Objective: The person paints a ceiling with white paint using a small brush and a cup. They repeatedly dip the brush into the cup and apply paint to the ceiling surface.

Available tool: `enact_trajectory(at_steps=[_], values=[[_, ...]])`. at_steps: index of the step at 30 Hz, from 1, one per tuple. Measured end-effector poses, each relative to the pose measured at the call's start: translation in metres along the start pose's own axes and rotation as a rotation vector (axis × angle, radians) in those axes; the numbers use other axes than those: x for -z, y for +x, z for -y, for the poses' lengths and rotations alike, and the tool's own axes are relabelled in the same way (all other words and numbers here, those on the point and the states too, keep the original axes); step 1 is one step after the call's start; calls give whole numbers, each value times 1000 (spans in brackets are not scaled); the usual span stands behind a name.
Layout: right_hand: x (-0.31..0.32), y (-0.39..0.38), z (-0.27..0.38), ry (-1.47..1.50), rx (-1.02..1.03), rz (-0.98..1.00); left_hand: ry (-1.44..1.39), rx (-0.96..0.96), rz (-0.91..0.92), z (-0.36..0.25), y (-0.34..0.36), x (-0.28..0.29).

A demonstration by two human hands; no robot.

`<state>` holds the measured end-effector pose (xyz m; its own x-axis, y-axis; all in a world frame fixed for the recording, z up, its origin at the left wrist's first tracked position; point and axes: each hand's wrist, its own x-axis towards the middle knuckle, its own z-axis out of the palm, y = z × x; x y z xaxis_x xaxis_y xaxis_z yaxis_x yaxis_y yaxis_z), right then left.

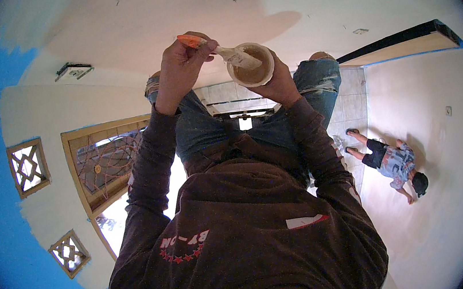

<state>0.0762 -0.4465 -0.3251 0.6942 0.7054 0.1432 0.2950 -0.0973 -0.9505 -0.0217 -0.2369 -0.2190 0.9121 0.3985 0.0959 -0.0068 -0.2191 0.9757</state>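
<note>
My left hand [182, 69] is closed on a paintbrush with an orange-tipped handle [191, 40]. Its pale, paint-caked head [241, 59] slants down into a white cup [237, 78] of tan-brown paint or paste. The cup is gripped by my right hand [273, 84], fingers wrapped round its side and mostly hidden behind it. Both hands are raised close together above my spread, jeans-clad knees [316, 85], in front of a pale wall surface [113, 26].
A person [395, 162] in black shorts is below at right by a white wall [428, 97]. A ladder-like frame [244, 113] is between my legs. At left are blue paint [12, 240], lattice vents [28, 168] and a wooden doorframe [74, 181]; upper right, a black-edged panel [404, 45].
</note>
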Motion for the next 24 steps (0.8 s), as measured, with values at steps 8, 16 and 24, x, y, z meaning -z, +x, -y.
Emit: enact_trajectory(at_steps=[8, 16, 24], values=[[0, -2, 1, 57, 14, -16, -39, 85, -162, -11, -1, -3], [-1, 7, 31, -87, -3, -35, 19, 71, -240, 2, -3, -2], [-5, 10, 41, 20, -25, -19, -93, 183, -305, -19, -5, 5]])
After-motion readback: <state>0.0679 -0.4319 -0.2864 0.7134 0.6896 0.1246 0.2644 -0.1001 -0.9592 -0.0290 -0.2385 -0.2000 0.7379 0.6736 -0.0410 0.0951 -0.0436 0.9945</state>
